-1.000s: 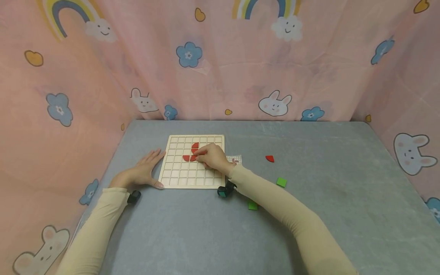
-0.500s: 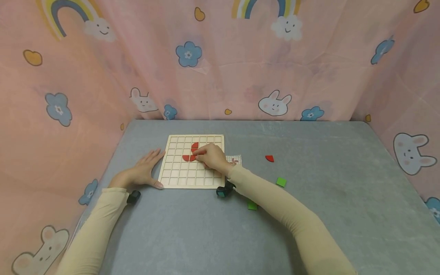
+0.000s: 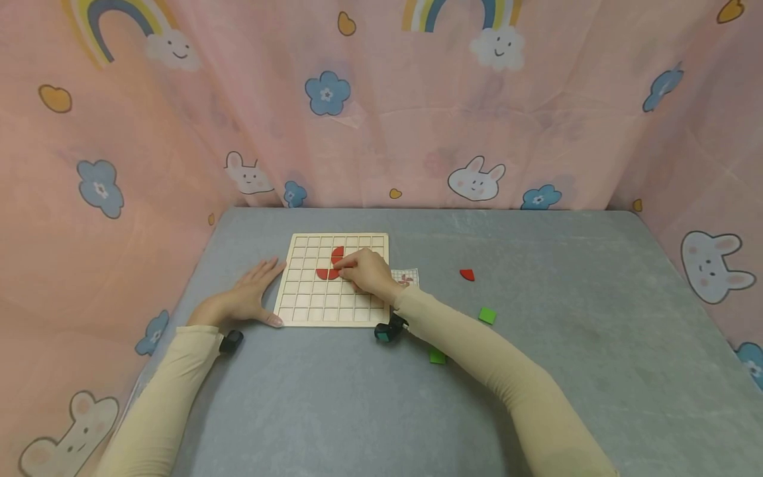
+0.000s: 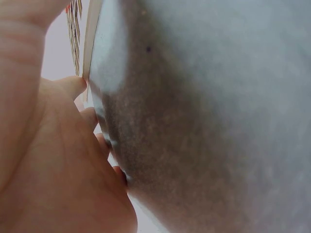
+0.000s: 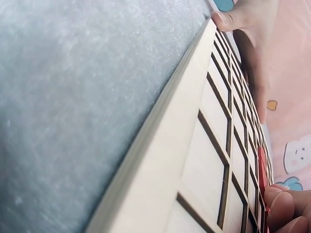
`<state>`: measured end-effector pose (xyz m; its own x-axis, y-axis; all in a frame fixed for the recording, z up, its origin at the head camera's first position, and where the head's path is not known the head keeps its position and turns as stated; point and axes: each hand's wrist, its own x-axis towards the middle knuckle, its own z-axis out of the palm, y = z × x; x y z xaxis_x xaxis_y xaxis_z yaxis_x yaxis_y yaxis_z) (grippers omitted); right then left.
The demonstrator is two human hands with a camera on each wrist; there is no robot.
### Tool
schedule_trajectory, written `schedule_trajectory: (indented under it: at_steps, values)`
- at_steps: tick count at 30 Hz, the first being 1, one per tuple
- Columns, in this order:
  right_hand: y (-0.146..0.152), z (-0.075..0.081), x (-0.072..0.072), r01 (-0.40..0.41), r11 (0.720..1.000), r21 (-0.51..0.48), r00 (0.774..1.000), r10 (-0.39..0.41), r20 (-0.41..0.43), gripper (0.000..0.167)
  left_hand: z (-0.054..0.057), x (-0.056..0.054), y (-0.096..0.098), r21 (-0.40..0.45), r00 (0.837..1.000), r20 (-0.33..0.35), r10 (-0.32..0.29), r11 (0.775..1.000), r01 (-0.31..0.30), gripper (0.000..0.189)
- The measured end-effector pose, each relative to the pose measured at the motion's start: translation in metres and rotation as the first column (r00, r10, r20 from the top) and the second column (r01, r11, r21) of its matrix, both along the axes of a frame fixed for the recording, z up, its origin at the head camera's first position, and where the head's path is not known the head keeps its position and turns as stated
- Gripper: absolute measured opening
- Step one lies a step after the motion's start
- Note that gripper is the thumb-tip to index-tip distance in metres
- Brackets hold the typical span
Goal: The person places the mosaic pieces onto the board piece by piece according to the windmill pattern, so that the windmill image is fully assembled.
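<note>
A square wooden grid board point(image 3: 304, 301) lies on the grey table, with several red quarter-circle tiles point(image 3: 322, 273) near its middle. My left hand point(image 3: 243, 299) spreads along the board's left side, fingertips at the upper edge and thumb at the near corner. In the left wrist view the fingers point(image 4: 73, 87) reach the board's rim. My right hand point(image 3: 369, 273) is over the board, its curled thumb and forefinger pinching at a red quarter-circle tile point(image 3: 336, 261). In the right wrist view, fingertips point(image 5: 279, 204) meet the red tiles point(image 5: 262, 167). The palm hides several squares.
Partly under the right wrist, a small pattern card point(image 3: 408, 275) shows a red figure on a grid. To the right lie a loose red quarter-circle tile point(image 3: 467, 275) and two green square tiles point(image 3: 487, 315), one beside the right forearm. Pink curtains point(image 3: 381, 132) surround the table point(image 3: 566, 318).
The right hand stays at the red tiles with only a very slight shift of its fingertips. The left hand and the loose tiles keep their places.
</note>
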<state>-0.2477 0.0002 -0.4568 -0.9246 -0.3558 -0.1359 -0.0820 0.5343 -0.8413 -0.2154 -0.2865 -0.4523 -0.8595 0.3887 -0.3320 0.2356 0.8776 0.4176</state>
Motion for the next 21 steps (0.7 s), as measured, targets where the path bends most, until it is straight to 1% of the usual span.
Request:
schedule_trajectory:
  at_steps: [8,16,21]
  values:
    - [-0.0027,-0.0043,-0.0001,0.025,0.999,0.026,0.998,-0.024,-0.051,0.019,0.0018,0.0015,0.0002,0.011,1.0,0.006,0.004,1.0,-0.004,0.137]
    - [-0.0046,-0.0038,0.0005,0.043,0.996,0.084,0.993,-0.033,-0.117,0.019,0.0023,0.0032,0.0014,0.011,1.0,-0.004,0.0,1.0,0.0,0.135]
    - [-0.0042,-0.0046,0.0013,0.048,0.996,0.08,0.99,-0.037,-0.133,0.018,0.0031,0.0039,0.0025,0.009,1.0,-0.01,-0.003,1.0,0.003,0.134]
